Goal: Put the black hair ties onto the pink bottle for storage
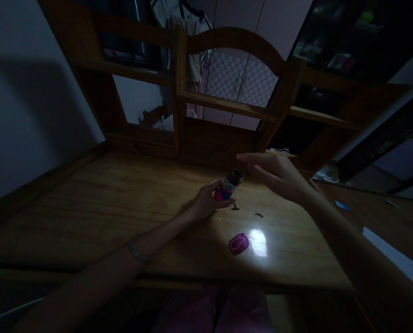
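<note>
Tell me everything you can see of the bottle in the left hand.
The bottle is small and roughly cylindrical, pink and blue lower down, pale around the middle and dark near the top. It looks like plastic, though the dim light makes that uncertain. No lid shows on its upper end. It tilts up toward the right hand, which is apart from it. The left hand grips its lower part, hiding the base, over the wooden desk.

We look down on a broad wooden desk (123, 203), its yellowish top glossy and streaked with grain. Near our edge lies a rounded purple object (240, 242), just beside a bright white patch of reflected light. Farther back we find two small dark loops (259, 214), lying apart from each other on the bare wood.
</note>
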Motion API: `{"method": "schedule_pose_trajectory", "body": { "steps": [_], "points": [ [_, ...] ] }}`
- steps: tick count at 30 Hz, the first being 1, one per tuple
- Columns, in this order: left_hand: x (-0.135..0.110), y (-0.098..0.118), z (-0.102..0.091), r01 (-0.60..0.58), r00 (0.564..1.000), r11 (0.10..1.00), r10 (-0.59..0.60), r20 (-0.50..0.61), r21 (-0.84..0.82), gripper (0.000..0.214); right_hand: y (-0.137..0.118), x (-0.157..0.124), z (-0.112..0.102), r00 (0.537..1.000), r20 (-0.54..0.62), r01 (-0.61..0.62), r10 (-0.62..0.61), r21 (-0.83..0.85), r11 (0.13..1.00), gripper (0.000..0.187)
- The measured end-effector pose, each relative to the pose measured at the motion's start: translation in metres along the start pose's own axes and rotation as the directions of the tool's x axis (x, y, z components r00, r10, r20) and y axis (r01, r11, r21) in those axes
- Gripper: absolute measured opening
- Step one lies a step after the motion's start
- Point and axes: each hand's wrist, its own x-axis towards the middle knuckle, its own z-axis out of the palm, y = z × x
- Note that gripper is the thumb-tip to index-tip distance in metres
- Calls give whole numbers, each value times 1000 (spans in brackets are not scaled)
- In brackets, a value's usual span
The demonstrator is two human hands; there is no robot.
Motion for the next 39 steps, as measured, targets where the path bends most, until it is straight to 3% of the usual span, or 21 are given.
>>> {"method": "schedule_pose_trajectory", "body": {
  "steps": [6,13,16,19,21,23,26,29,33,39],
  "points": [
    [0,-4,4,42,998,997,-44,-39,-58,46,0,-14,12,999,27,44,-44,18,999,34],
    [0,-2,2,5,1000,997,-5,-7,-81,49,3,-15,21,999,20,34,-35,28,999,36],
    [0,-2,3,4,1000,998,-5,-14,-65,46,0,-16,19,994,-107,11,-5,52,999,35],
    [0,-3,3,-15,1000,997,13,-25,-74,44,0,-19,15,949,-305,-60,84,86,994,31],
    [-1,-3,3,-15,999,994,12,-33,-105,44,10,-21,14,931,-339,-104,133,101,989,25],
    [-1,-2,2,9,999,992,-15,-39,-129,46,27,-25,17,955,-251,-143,158,76,987,19],
    [-1,-3,2,60,995,987,-71,-71,-152,49,58,-34,34,984,51,-169,170,-36,985,16],
    [-1,-6,3,79,989,982,-99,-109,-173,48,79,-42,62,938,330,-107,107,-18,994,31],
    [-1,-8,3,74,993,980,-90,-80,-187,49,88,-42,92,909,416,-55,16,81,995,32],
    [-1,-9,3,72,994,982,-85,-65,-173,50,91,-33,106,877,478,-66,43,33,997,25]
  ]
}}
